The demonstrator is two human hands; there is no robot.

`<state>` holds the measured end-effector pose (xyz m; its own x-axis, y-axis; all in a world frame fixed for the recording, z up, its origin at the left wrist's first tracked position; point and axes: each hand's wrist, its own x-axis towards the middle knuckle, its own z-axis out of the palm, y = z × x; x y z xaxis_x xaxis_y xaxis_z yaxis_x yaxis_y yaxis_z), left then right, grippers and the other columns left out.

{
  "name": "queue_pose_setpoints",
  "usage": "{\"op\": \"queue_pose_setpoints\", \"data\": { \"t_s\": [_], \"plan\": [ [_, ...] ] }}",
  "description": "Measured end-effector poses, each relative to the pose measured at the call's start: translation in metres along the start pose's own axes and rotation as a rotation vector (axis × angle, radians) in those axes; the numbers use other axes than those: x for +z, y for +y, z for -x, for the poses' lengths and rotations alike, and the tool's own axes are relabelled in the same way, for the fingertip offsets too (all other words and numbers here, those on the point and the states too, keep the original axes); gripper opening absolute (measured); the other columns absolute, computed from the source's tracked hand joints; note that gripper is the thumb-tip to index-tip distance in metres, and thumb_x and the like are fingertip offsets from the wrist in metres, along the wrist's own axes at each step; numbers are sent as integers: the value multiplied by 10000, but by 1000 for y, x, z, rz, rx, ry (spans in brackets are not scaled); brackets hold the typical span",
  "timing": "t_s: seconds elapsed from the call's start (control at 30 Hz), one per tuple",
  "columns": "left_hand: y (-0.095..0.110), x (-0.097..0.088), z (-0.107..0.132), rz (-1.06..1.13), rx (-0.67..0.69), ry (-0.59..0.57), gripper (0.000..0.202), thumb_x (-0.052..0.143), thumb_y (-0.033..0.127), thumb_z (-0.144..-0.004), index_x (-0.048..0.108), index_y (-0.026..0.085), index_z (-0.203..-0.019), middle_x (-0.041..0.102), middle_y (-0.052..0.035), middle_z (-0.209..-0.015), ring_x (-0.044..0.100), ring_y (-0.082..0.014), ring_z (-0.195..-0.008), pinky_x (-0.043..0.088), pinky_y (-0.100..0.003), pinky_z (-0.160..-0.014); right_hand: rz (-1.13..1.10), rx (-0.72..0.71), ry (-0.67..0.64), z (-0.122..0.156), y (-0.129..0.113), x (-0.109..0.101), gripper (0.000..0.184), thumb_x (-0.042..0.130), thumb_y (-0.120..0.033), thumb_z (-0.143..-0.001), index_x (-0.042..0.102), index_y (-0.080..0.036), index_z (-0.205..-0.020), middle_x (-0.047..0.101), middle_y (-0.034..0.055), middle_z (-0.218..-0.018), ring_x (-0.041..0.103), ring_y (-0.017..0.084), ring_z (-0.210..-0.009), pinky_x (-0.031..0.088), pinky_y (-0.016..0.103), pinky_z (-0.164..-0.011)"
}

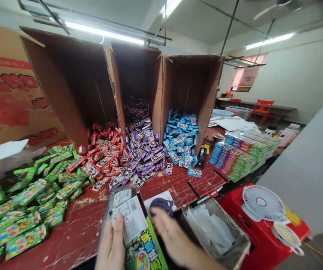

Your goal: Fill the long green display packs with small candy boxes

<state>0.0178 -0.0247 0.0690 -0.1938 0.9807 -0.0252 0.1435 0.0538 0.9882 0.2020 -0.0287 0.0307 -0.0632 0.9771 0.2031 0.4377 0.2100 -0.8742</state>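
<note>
My left hand grips the side of a flat green printed package, thumb on top. A white printed label with a barcode covers its upper part. Clear plastic shows along the package's left edge. Close by its right edge is my right hand, smeared by motion; whether its curled fingers hold anything cannot be made out. Just beyond the right fingertips, a dark purple rounded object lies on a white sheet. Behind the package, small purple packets spill over the red table.
Cardboard boxes on their sides hold red packets, purple ones and blue packets. Green packets heap left. Right are stacked bundles, a black tape dispenser, a lined bin, and a white fan on a red stool.
</note>
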Motion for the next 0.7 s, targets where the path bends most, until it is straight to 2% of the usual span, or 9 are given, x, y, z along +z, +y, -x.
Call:
{"op": "queue_pose_setpoints", "data": {
  "t_s": [0.1, 0.2, 0.27, 0.3, 0.37, 0.47, 0.53, 0.6, 0.7],
  "plan": [
    [-4, -17, -10, -33, 19, -96, 592, 497, 663, -720, 564, 195, -1077, 616, -81, -1153, 460, -326, -1178, 327, -420, -1029, 204, 103, 307, -43, 49, -80, 346, 437, -345, -868, 507, -178, -1163, 580, 139, -1146, 538, 264, -1071, 392, 424, -957],
    [-16, -24, -11, -83, 45, 3, 613, 484, 691, -695, 579, 184, -1026, 606, -94, -1168, 443, -337, -1193, 294, -422, -1050, 231, 135, 366, -79, 97, -146, 320, 635, -287, -715, 592, -150, -1001, 569, 187, -1130, 441, 344, -1164, 271, 483, -1027],
    [-25, -25, -8, -82, 26, 124, 595, 439, 661, -738, 575, 177, -1056, 527, -103, -1287, 390, -309, -1250, 217, -394, -1092, 209, 142, 355, -89, 117, -167, 308, 693, -281, -644, 613, -151, -911, 598, 173, -1067, 454, 355, -1145, 264, 494, -1024],
    [-29, -25, -7, -73, 0, 162, 580, 423, 635, -760, 574, 173, -1075, 485, -105, -1335, 369, -296, -1269, 188, -387, -1103, 187, 145, 346, -90, 124, -170, 321, 710, -294, -621, 612, -152, -892, 607, 162, -1045, 467, 353, -1131, 269, 502, -1019],
    [-33, -27, -7, -55, -82, 148, 557, 437, 590, -772, 583, 156, -1090, 452, -111, -1368, 352, -290, -1284, 158, -393, -1111, 124, 150, 326, -87, 130, -169, 379, 723, -348, -603, 600, -158, -907, 616, 144, -1027, 497, 337, -1100, 296, 510, -1002],
    [-32, -30, -11, 43, -220, 61, 521, 517, 564, -744, 627, 149, -1039, 557, -98, -1275, 398, -281, -1257, 204, -388, -1101, -18, 168, 290, -73, 122, -160, 457, 593, -502, -717, 541, -179, -1036, 635, 125, -983, 586, 285, -983, 424, 479, -899],
    [-28, -30, -13, 198, -290, 25, 518, 595, 588, -681, 655, 172, -984, 654, -71, -1144, 477, -282, -1194, 299, -385, -1063, -122, 181, 248, -60, 107, -152, 475, 399, -558, -826, 478, -198, -1125, 651, 111, -942, 639, 247, -868, 504, 436, -771],
    [-23, -28, -13, 353, -331, 7, 522, 697, 592, -578, 677, 194, -916, 712, -43, -1021, 543, -281, -1123, 397, -359, -996, -323, 204, 159, -48, 87, -143, 459, 303, -544, -874, 437, -218, -1167, 654, 107, -956, 656, 230, -829, 525, 408, -704],
    [-12, -27, -9, 519, -353, -31, 510, 811, 504, -469, 691, 194, -856, 740, -29, -916, 614, -261, -1019, 499, -285, -860, -726, 267, 6, -37, 55, -124, 376, 409, -482, -860, 448, -247, -1150, 648, 93, -988, 655, 236, -843, 521, 395, -689]
  ]
}}
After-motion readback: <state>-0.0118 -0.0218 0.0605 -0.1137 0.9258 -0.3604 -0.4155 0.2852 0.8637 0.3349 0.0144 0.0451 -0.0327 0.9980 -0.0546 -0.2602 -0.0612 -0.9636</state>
